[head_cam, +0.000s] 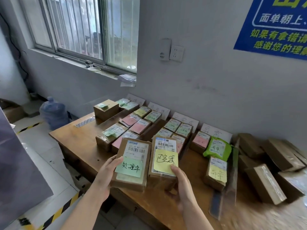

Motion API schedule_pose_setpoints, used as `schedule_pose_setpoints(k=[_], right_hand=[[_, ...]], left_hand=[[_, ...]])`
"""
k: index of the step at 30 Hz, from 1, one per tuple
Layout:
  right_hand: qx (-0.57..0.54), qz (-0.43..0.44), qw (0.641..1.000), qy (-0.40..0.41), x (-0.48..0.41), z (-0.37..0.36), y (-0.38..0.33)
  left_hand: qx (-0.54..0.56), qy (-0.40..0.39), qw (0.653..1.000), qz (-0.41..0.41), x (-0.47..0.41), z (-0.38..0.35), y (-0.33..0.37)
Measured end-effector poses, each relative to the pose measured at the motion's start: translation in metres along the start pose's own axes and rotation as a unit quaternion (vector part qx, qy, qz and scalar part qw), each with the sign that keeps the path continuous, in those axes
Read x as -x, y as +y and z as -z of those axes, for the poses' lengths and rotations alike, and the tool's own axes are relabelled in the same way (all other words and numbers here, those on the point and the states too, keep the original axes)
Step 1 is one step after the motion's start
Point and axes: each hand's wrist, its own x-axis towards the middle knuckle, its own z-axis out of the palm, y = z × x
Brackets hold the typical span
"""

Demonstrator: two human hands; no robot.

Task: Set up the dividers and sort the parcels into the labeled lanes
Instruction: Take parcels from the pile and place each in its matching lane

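Brown cardboard is filling both hands. The left hand (106, 170) is gripping a green-note parcel (134, 145) by its left side, and the right hand (182, 183) is clasping a yellow-note parcel (163, 145) from below, with its thumb pressing the note's lower corner. Both parcels are hovering side by side just above the near edge of the wooden table (79, 138).

The person is probably comparing the handwritten notes. The sensible way is keeping both faces up, matching each note to the white label cards (185, 121) leaning along the table's far edge, then lowering each parcel flat into its lane without nudging a divider strip (230, 180).

Lanes are running from the table's far edge toward its near edge. The one nearest the table's left end is holding many parcels with green, pink and yellow notes. The middle one is holding several, mostly green-noted. The one toward the right end is holding a pink-note parcel (200, 140), a green bag (217, 147) and a small yellow-tagged box (216, 173). Plain brown boxes (265, 183) are lying heaped at the table's right end.
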Motion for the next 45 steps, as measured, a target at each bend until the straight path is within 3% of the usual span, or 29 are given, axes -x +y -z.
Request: schedule_pose_setpoints(k=[7,14,27,34,39,45], right_hand=[[-0.040,-0.027,0.998,0.030,-0.049,-0.036,-0.001],[-0.072,-0.046,0.988,0.127,-0.084,-0.051,0.011],[-0.121,-0.022,0.949,0.291,-0.102,-0.073,0.030],[-0.121,-0.042,0.936,0.327,-0.114,-0.080,0.041],[-0.079,-0.050,0.933,0.347,-0.124,-0.077,0.044],[0.121,-0.015,0.911,0.395,-0.124,-0.088,0.036]], left_hand=[[-0.005,-0.009,1.000,0.014,-0.068,0.014,0.014],[0.013,-0.037,0.999,0.028,-0.120,0.009,0.041],[-0.011,-0.146,0.987,0.060,-0.170,0.000,0.054],[-0.035,-0.180,0.979,0.087,-0.187,0.008,0.059],[-0.036,-0.205,0.973,0.101,-0.193,0.015,0.062],[-0.046,-0.224,0.967,0.111,-0.202,0.024,0.064]])
